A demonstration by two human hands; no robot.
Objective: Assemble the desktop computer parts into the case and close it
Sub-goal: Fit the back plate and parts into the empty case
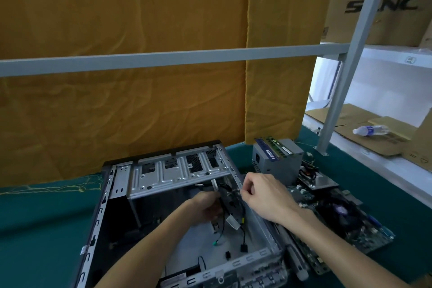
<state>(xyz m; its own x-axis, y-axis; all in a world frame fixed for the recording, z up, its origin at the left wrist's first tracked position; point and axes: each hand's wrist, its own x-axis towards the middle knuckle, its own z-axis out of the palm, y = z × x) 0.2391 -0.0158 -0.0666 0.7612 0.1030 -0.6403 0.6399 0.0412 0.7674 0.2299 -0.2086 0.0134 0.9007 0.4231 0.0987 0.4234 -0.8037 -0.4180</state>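
We get dim, soft light w/ brighter daylight at right — case interior [149,213] in shadow, edges bowed, slight blur throughout.

A table covered in a dark green cloth [42,213] fills the lower part of the frame. Directly on it, at lower centre, lies the open computer case [121,196] on its side. Just right of the case sits the motherboard [346,222], flat on the cloth, and behind it — toward centre right — a grey power supply [278,166]. Yellow thread [56,188] trails over the cloth at the left edge.
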